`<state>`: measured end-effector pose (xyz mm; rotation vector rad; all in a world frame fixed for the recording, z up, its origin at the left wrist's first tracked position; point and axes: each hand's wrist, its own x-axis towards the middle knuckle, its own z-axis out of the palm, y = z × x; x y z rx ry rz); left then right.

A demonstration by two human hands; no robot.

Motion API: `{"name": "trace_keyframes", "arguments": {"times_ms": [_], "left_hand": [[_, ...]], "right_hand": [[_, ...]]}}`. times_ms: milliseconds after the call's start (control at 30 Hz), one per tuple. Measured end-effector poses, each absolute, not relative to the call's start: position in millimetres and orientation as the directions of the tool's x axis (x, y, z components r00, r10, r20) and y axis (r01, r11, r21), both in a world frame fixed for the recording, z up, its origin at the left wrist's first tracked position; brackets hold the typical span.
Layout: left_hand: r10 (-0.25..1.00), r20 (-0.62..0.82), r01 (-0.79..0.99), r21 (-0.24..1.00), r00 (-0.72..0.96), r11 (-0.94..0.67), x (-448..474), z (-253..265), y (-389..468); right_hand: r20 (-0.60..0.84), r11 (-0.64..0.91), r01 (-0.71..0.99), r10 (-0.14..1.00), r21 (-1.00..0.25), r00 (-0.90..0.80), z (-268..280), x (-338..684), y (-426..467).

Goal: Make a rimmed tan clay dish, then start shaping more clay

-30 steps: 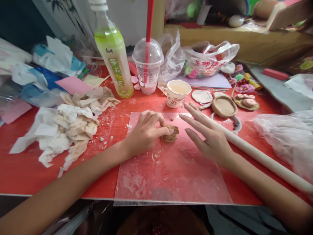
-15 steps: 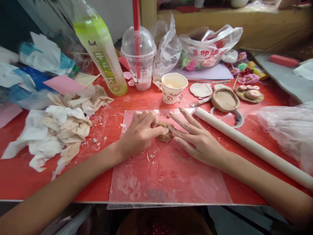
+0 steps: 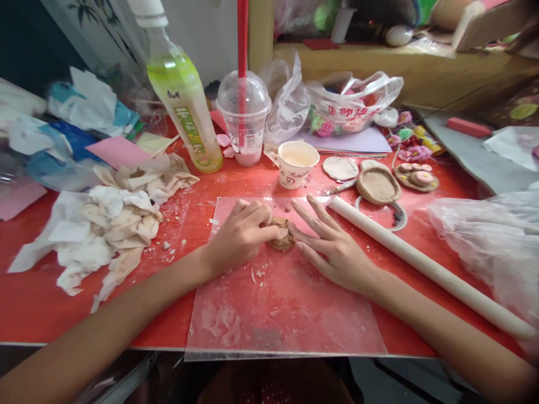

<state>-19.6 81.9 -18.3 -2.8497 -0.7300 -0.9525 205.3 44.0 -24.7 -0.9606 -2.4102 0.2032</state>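
Note:
A small round, brown, rough-textured piece of clay (image 3: pixel 283 243) lies on a clear plastic sheet (image 3: pixel 286 320) on the red table. My left hand (image 3: pixel 240 233) is at its left side, fingers curled in and the thumb laid across the clay; the undersides of those fingers are hidden. From the right, my right hand (image 3: pixel 330 241) touches the clay's edge with a fingertip, its other fingers stretched out and spread. Clay crumbs are scattered on the sheet near the hands. Just behind stands a paper cup (image 3: pixel 292 178) of cloudy liquid.
A long pale rolling rod (image 3: pixel 421 264) slants along the right. Behind it are a shallow clay dish (image 3: pixel 378 185), a flat clay disc (image 3: pixel 340 168) and a flower-decorated clay piece (image 3: pixel 416 177). Crumpled tissues (image 3: pixel 105 224), a green drink bottle (image 3: pixel 187 112) and a domed plastic cup (image 3: pixel 244 123) stand left.
The camera view has shifted slightly, so more of the background shows. Both hands stay at the clay, with little visible change in their pose.

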Motion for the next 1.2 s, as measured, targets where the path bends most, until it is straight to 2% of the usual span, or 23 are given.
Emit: {"name": "trace_keyframes", "arguments": {"times_ms": [100,267,467,633,867,1100,1200], "left_hand": [[0.469,0.592,0.455,0.185,0.656,-0.871,-22.3,-14.5,81.4],[0.628,0.568,0.554,0.328,0.532,-0.765,-26.4,-9.8,80.4],[0.717,0.42,0.676,0.273,0.557,-0.685,-27.1,-19.4,84.7],[0.744,0.4,0.708,0.268,0.536,-0.654,-27.3,-22.5,85.6],[0.707,0.42,0.677,0.248,0.569,-0.693,-27.9,-23.0,83.9],[0.725,0.385,0.643,0.338,0.572,-0.687,-25.5,-17.8,84.9],[0.734,0.377,0.645,0.353,0.565,-0.678,-25.3,-17.3,84.7]], "right_hand": [[0.433,0.72,0.586,0.693,-0.371,-0.577,-24.9,207.8,44.7],[0.414,0.662,0.643,0.747,-0.385,-0.521,-22.7,210.6,45.8],[0.377,0.658,0.668,0.75,-0.346,-0.544,-22.0,201.3,43.9],[0.398,0.646,0.704,0.753,-0.294,-0.524,-23.8,187.2,41.8],[0.497,0.685,0.703,0.686,-0.192,-0.532,-26.5,184.0,48.1],[0.522,0.682,0.693,0.689,-0.233,-0.503,-26.2,186.9,50.9],[0.558,0.699,0.692,0.652,-0.18,-0.514,-25.8,187.4,50.8]]}}
